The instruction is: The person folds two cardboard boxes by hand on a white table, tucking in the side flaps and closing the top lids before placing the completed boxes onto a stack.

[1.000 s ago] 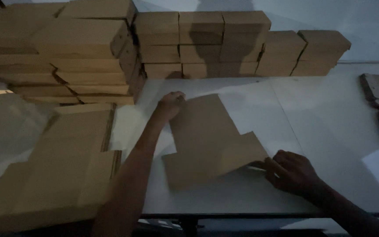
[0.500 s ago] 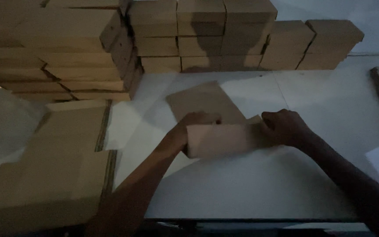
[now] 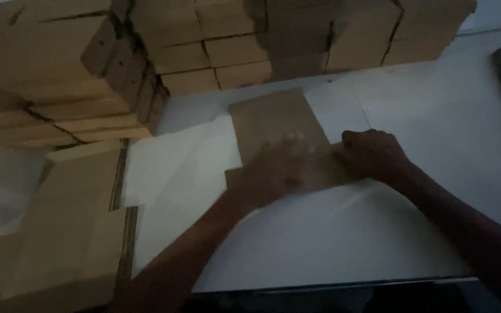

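Both hands on a flat brown cardboard piece (image 3: 276,130) lying on the white surface (image 3: 331,243), roughly centre, long side running away from the camera. Left hand (image 3: 276,171) is motion-blurred, laid palm-down over the near end of the cardboard, fingers look spread; can't tell if it grips anything. Right hand (image 3: 372,153) is clenched at the near right edge of the cardboard, knuckles up, pinching or pressing the edge; exact grip not visible. Stacks of folded cardboard boxes (image 3: 297,43) line the far side of the surface. A pile of flat cardboard sheets (image 3: 59,232) sits at left, just beside the surface. Scene is dim.
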